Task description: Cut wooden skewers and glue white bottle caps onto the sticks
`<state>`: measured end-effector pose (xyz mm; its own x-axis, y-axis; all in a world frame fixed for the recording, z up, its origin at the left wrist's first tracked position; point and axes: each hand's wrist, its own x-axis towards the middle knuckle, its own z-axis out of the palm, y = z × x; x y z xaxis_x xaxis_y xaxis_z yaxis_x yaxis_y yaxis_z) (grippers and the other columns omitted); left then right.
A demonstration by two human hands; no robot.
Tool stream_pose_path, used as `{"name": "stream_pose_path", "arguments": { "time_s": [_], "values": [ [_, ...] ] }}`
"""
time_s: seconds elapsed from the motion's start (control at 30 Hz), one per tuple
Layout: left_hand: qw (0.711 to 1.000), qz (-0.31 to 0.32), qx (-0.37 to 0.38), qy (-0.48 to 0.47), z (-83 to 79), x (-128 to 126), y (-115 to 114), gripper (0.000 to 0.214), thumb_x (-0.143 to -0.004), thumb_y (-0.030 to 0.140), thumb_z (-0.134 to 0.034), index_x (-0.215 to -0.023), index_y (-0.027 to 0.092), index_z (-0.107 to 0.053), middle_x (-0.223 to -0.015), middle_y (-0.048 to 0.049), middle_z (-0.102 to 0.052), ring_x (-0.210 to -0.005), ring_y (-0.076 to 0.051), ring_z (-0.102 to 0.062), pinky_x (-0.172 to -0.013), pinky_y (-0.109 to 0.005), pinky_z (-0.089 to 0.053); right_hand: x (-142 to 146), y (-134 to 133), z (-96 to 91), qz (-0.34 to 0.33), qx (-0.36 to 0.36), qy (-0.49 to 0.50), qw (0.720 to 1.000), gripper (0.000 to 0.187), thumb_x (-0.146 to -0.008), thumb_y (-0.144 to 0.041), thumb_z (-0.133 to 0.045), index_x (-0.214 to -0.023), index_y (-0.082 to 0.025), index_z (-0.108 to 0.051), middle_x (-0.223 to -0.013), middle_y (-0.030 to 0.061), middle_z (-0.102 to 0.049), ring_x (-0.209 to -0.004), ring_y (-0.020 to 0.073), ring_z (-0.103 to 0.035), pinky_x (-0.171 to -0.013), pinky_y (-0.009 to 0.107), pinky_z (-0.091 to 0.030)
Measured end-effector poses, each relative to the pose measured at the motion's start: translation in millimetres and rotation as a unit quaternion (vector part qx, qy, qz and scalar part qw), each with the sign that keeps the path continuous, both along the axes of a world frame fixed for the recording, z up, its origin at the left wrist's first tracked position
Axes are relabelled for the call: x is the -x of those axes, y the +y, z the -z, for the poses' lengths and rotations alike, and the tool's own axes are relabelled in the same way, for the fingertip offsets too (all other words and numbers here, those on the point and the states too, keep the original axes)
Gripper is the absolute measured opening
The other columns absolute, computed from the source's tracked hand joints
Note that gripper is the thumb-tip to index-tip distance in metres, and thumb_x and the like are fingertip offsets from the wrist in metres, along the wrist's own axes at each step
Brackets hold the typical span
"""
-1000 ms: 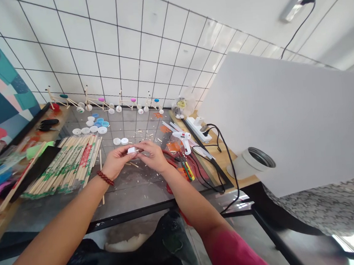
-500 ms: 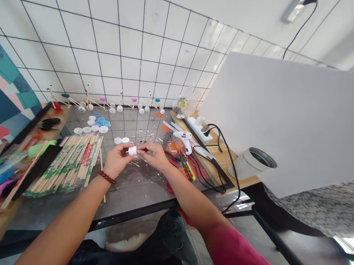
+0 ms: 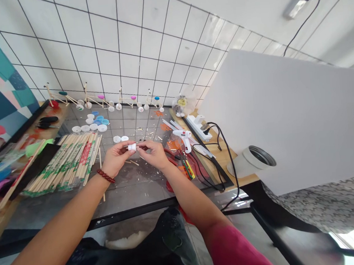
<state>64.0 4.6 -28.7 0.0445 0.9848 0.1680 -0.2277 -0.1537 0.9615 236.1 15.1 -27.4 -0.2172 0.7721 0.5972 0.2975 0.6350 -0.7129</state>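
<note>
Two white plastic bottle caps [image 3: 132, 147] are pressed together, or nearly so, over the middle of the table. My left hand [image 3: 115, 157] pinches them between thumb and fingers; a bead bracelet circles that wrist. My right hand [image 3: 154, 154] is closed at their right side, its thumb and fingertips pinching the short end of a thin pale stick [image 3: 137, 147] that pokes out of the caps. The fingers hide most of this stick. Behind my left hand, two more white caps [image 3: 120, 139] lie on the glass tabletop.
Small stick-and-cap tricycle models [image 3: 125, 104] line the back wall. Bundled wooden chopsticks [image 3: 65, 161] lie left, below white and blue caps [image 3: 93, 124]. To the right are a white glue gun [image 3: 183, 138], a yellow cutter [image 3: 190, 170], a power strip [image 3: 198, 126] and looping black cables.
The caps have turned slightly between my fingers, and the stick end at their right side now shows more clearly. Both hands stay in nearly the same place; the camera has shifted a little.
</note>
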Motion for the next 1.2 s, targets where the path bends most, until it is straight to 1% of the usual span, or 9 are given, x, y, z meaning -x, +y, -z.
{"name": "stream_pose_path", "arguments": {
  "time_s": [0.13, 0.27, 0.37, 0.47, 0.63, 0.83, 0.97, 1.1, 1.2],
  "values": [
    [0.999, -0.009, -0.040, 0.034, 5.8, 0, 2, 0.047, -0.057, 0.039, -0.090, -0.097, 0.018, -0.078, -0.105, -0.0102, -0.077, -0.099, -0.025, -0.069, -0.097, -0.045, -0.053, 3, -1, 0.8, 0.032, 0.005, -0.015, 0.999, 0.014, -0.081, -0.024, -0.063, -0.084, -0.019, -0.075, -0.077, 0.0023, -0.073, -0.065, 0.0134, -0.064, -0.066, 0.024, -0.053],
    [0.998, -0.012, -0.047, 0.045, 6.7, -1, 2, 0.047, -0.056, 0.040, -0.091, -0.095, 0.018, -0.078, -0.104, -0.0106, -0.077, -0.099, -0.026, -0.070, -0.097, -0.045, -0.053, 4, -1, 3.2, 0.058, 0.006, -0.025, 0.998, 0.017, -0.080, -0.020, -0.059, -0.084, -0.018, -0.075, -0.076, 0.0022, -0.073, -0.065, 0.0136, -0.064, -0.066, 0.024, -0.052],
    [0.999, -0.010, -0.033, 0.036, 4.5, -2, 1, 0.050, -0.055, 0.041, -0.091, -0.096, 0.017, -0.077, -0.105, -0.0112, -0.077, -0.098, -0.026, -0.070, -0.095, -0.046, -0.054, 3, 0, 2.6, 0.036, 0.018, -0.019, 0.999, 0.021, -0.081, -0.019, -0.056, -0.087, -0.018, -0.076, -0.078, 0.0026, -0.073, -0.067, 0.0141, -0.065, -0.068, 0.025, -0.052],
    [0.999, -0.017, -0.026, 0.027, 2.5, -1, 1, 0.050, -0.054, 0.041, -0.091, -0.096, 0.017, -0.077, -0.106, -0.0117, -0.077, -0.099, -0.026, -0.070, -0.097, -0.047, -0.053, 3, 0, 1.7, 0.013, 0.045, 0.009, 0.999, 0.021, -0.082, -0.022, -0.057, -0.090, -0.018, -0.076, -0.082, 0.0032, -0.075, -0.070, 0.0148, -0.067, -0.071, 0.026, -0.054],
    [0.999, -0.022, -0.037, 0.024, 3.0, -1, 1, 0.047, -0.054, 0.039, -0.091, -0.093, 0.017, -0.076, -0.109, -0.0120, -0.076, -0.105, -0.027, -0.069, -0.101, -0.047, -0.051, 9, 0, 4.9, 0.009, 0.095, 0.055, 0.994, 0.021, -0.082, -0.032, -0.062, -0.089, -0.018, -0.076, -0.084, 0.0041, -0.076, -0.071, 0.0156, -0.068, -0.070, 0.026, -0.055],
    [0.999, -0.012, -0.031, 0.041, 5.9, -1, 1, 0.047, -0.057, 0.039, -0.090, -0.097, 0.018, -0.077, -0.107, -0.0111, -0.076, -0.100, -0.026, -0.070, -0.096, -0.046, -0.054, 12, -1, 8.2, 0.086, 0.050, -0.008, 0.995, 0.015, -0.078, -0.021, -0.060, -0.084, -0.019, -0.074, -0.076, 0.0014, -0.073, -0.065, 0.0135, -0.064, -0.068, 0.024, -0.053],
    [1.000, -0.006, -0.005, 0.004, 2.6, -3, -1, 0.047, -0.060, 0.038, -0.089, -0.099, 0.017, -0.076, -0.102, -0.0094, -0.076, -0.094, -0.022, -0.070, -0.094, -0.043, -0.056, 9, 0, 7.2, 0.079, 0.027, -0.008, 0.996, 0.017, -0.082, -0.020, -0.058, -0.086, -0.019, -0.074, -0.081, 0.0029, -0.074, -0.067, 0.0142, -0.065, -0.068, 0.025, -0.054],
    [0.998, 0.000, 0.015, -0.055, -4.0, -5, -3, 0.045, -0.061, 0.038, -0.089, -0.097, 0.016, -0.074, -0.100, -0.0074, -0.076, -0.094, -0.021, -0.070, -0.095, -0.043, -0.057, 6, -1, 3.1, 0.093, 0.001, 0.009, 0.996, 0.017, -0.087, -0.025, -0.059, -0.093, -0.021, -0.074, -0.086, 0.0038, -0.075, -0.072, 0.0150, -0.066, -0.072, 0.027, -0.055],
    [0.996, 0.010, 0.037, -0.081, -5.9, -6, -4, 0.048, -0.060, 0.043, -0.089, -0.097, 0.015, -0.074, -0.096, -0.0068, -0.075, -0.091, -0.021, -0.071, -0.094, -0.046, -0.058, 5, -3, -0.5, 0.063, -0.030, 0.008, 0.998, 0.018, -0.088, -0.027, -0.061, -0.100, -0.021, -0.073, -0.091, 0.0045, -0.073, -0.077, 0.0150, -0.066, -0.077, 0.028, -0.055]
  ]
}}
